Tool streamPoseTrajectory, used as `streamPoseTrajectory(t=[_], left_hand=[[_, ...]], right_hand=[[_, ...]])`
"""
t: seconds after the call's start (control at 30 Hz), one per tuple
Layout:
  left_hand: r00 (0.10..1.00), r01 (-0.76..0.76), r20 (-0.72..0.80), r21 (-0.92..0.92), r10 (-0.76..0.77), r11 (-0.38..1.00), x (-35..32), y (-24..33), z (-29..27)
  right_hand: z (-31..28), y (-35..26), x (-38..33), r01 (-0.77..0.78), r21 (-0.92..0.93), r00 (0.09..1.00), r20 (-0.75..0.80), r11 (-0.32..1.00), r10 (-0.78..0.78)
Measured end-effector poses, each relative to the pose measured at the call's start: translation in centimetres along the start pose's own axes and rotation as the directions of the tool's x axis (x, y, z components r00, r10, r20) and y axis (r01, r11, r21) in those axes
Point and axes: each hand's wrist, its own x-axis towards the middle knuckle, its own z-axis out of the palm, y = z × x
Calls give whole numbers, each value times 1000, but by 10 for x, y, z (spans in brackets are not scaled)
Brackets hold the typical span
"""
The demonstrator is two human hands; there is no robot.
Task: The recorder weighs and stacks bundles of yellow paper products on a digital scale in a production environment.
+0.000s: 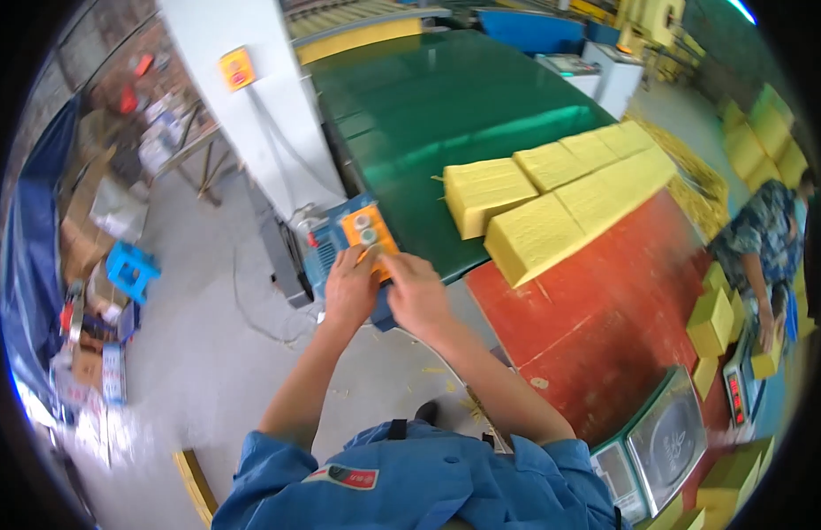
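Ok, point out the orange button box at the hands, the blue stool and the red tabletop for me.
Orange button box [382,236]: head view, on its orange face.
Blue stool [130,261]: head view, on its upper part.
Red tabletop [596,305]: head view, on its bare surface.

1. The person wears a blue shirt [410,490], its left sleeve [267,461] and right sleeve [560,468] ending near the elbows.
2. A red-and-white patch [355,478] with a dark mark sits on the shirt's front.
3. The left hand [349,290] and right hand [416,297] are bare.
4. A dark, rounded shoe tip [427,412] shows.
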Motion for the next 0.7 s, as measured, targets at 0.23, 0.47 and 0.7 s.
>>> streamPoseTrajectory(t=[0.23, 0.47, 0.7], left_hand=[[996, -83, -15, 62, 84, 995, 2, -4, -7], [997, -70, 50, 96, 65, 993, 0, -5, 7], [992, -107, 73, 124, 99, 987, 3, -6, -4]], right_hand=[[37, 2, 26, -55, -85, 989, 130, 995, 66], [35, 9, 20, -108, -138, 988, 93, 984, 122], [50, 10, 21, -59, -262, 997, 31, 963, 69]])
